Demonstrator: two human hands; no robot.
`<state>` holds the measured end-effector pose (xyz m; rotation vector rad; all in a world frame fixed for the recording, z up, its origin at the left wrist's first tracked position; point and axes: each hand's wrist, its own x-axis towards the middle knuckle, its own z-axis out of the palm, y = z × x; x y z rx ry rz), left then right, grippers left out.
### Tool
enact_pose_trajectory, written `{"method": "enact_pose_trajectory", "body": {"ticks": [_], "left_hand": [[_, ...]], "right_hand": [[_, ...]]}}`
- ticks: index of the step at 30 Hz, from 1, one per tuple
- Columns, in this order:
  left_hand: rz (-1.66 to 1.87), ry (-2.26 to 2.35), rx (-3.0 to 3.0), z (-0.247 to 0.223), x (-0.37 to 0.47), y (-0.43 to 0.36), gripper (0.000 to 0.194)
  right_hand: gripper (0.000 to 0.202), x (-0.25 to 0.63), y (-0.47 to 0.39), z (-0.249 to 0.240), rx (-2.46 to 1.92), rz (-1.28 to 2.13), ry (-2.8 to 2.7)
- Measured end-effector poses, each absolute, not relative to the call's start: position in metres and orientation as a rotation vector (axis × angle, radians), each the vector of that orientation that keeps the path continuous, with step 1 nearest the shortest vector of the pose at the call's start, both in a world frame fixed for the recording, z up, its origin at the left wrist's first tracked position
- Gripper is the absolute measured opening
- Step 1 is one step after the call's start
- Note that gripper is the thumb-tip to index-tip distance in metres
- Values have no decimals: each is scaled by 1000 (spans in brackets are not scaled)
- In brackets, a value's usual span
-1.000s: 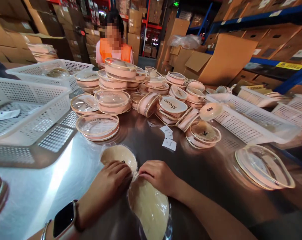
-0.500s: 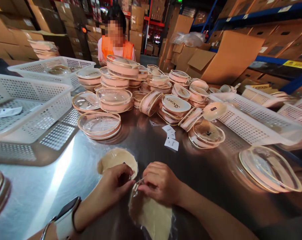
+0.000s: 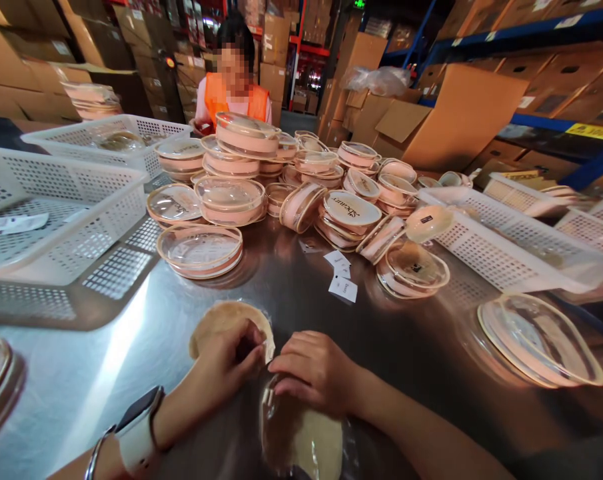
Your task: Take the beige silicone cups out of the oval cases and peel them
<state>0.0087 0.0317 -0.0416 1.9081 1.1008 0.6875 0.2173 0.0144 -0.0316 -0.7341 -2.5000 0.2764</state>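
Note:
My left hand [image 3: 231, 353] is closed, its thumb and fingers pinching the right edge of a beige oval pad [image 3: 208, 320] that looks wrapped in clear film. Close beside it, my right hand [image 3: 316, 370] has its fingers curled over the top edge of a second beige pad [image 3: 306, 437] in a clear plastic bag. This bag hangs toward me, below the right hand. Both hands are low over the metal table [image 3: 291, 287], fingertips nearly touching. What lies under the left fingertips is partly hidden.
Several clear-lidded oval cases [image 3: 231, 200] are piled at the table's middle. Small white cards [image 3: 342, 288] lie before them. White perforated baskets [image 3: 61, 233] stand left, another basket [image 3: 511, 247] right. A single case [image 3: 536, 340] lies near right. A person in an orange vest [image 3: 258, 100] is opposite.
My left hand has shifted slightly left with the beige pad. My right hand has moved slightly down, its fingers lying flatter over the bag's top edge.

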Motion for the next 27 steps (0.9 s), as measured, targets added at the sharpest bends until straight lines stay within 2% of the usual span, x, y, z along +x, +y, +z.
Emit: {"method": "enact_pose_trajectory", "body": {"ticks": [2,5,7,11,14,17,23,27], "left_hand": [[687,1108,2061,-41,7,31,15],[568,1073,2242,-38,4,31,39],[468,1024,2368,-34,4,31,45],[326,982,2644,-27,3,36,27],[222,998,2736,-27,2,40,16],[197,1000,2721,-27,1,42,15],[510,804,2297,-17,2,33,28],[594,755,2197,-20,3,27,16]], "right_hand": [[38,217,14,-32,-769,299,-2506],[44,218,12,-33,-809,335,-2501],[46,218,11,-33,-816,318,-2495],[37,217,11,-31,-815,265,-2497],[38,217,12,-28,-859,258,-2521],[40,217,13,-27,-897,246,-2507],[33,219,14,-32,-971,178,-2446],[26,219,13,-33,-1009,168,-2433]]}}
